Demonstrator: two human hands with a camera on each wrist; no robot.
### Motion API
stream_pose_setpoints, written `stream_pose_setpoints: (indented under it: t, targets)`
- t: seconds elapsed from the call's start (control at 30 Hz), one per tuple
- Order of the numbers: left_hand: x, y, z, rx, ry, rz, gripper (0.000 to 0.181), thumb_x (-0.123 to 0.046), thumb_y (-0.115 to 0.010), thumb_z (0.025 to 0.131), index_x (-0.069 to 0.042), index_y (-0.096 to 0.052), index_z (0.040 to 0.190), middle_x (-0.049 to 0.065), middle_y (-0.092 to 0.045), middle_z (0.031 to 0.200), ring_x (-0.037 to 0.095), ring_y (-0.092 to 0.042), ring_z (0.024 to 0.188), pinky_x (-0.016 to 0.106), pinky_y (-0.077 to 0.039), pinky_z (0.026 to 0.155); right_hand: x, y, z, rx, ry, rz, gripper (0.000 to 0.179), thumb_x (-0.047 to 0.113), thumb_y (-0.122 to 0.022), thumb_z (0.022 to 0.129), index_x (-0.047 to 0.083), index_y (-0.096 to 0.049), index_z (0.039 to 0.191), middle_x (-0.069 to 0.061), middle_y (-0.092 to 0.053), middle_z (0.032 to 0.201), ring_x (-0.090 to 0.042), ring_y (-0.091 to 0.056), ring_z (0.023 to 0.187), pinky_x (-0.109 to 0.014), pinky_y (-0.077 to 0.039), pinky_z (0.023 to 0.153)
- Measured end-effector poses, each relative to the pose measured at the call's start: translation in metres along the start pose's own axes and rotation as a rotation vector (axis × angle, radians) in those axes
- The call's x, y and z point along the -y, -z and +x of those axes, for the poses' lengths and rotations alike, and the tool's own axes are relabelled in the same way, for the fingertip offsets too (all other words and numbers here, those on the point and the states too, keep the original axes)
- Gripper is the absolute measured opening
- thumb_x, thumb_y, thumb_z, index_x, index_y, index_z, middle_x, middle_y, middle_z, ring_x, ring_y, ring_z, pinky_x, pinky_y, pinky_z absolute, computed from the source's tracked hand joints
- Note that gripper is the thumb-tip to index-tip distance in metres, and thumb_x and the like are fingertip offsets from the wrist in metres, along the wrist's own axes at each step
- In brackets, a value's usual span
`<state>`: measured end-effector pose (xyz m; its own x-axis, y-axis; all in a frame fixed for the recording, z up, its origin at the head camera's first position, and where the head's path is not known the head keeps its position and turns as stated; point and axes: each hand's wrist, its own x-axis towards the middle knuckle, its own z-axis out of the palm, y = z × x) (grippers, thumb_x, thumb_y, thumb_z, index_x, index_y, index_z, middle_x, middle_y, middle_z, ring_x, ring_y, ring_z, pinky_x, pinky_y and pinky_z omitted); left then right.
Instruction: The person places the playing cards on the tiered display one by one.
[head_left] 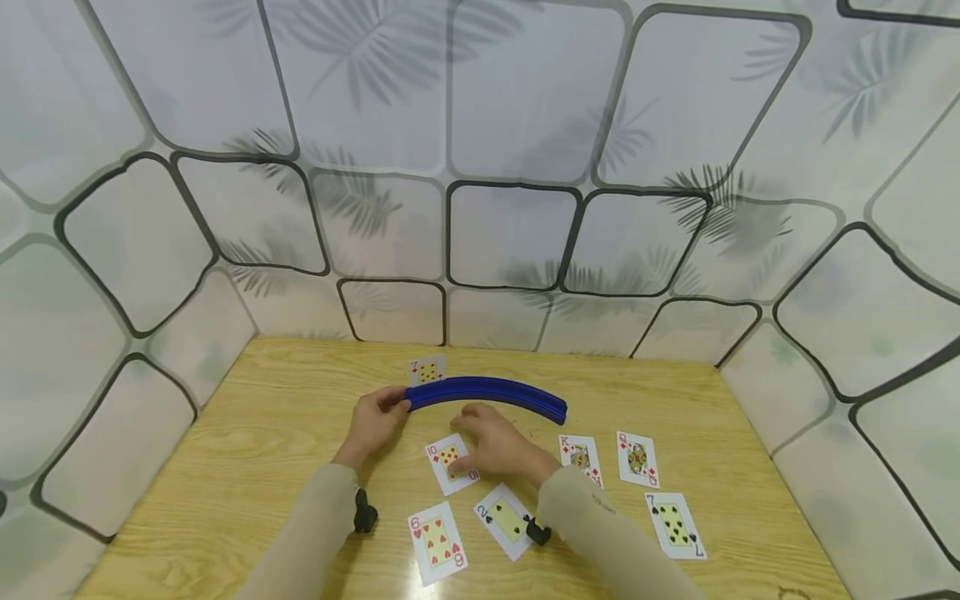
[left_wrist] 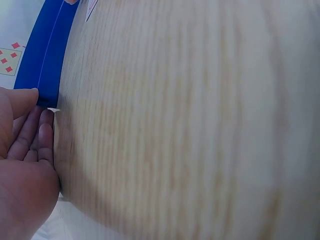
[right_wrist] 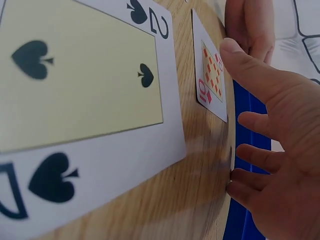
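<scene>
A curved blue playing card holder (head_left: 487, 388) lies across the table. My left hand (head_left: 375, 421) pinches its left end; in the left wrist view the thumb (left_wrist: 25, 100) presses on the blue plastic with the fingers bent at the end. My right hand (head_left: 495, 442) is spread with loose fingers just in front of the holder and holds nothing. It partly covers the ten of diamonds (head_left: 444, 454). Below that hand lies the two of spades (head_left: 506, 518), large in the right wrist view. The seven of diamonds (head_left: 427, 369) shows behind the holder, its lower part hidden.
The six of hearts (head_left: 437, 542) lies face up near the front. To the right are the king of diamonds (head_left: 579, 457), partly under the right sleeve, the queen of diamonds (head_left: 637, 459) and the seven of spades (head_left: 676, 527). A patterned wall covering (head_left: 495, 317) encloses the wooden table.
</scene>
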<state>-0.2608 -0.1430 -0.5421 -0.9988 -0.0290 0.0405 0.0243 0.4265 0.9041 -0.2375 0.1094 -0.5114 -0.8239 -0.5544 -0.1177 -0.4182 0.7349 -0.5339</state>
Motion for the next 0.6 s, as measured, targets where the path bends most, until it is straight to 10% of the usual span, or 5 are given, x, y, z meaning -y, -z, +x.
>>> stream_pose_setpoints:
  t: [0.6]
  targets:
    - [0.0009,-0.0005,0.0002,-0.008,-0.001,0.005,0.031,-0.005,-0.067,0.101,0.004,-0.071,0.13,0.023,-0.074,0.126,0.036,-0.069,0.118,0.049,-0.055,0.104,0.0017,0.0015,-0.005,0.029,0.017,-0.12,0.089,0.053,-0.091,0.077,0.015,-0.059,0.151,-0.013,-0.041,0.167,-0.033,-0.036,0.157,-0.053,-0.034,0.127]
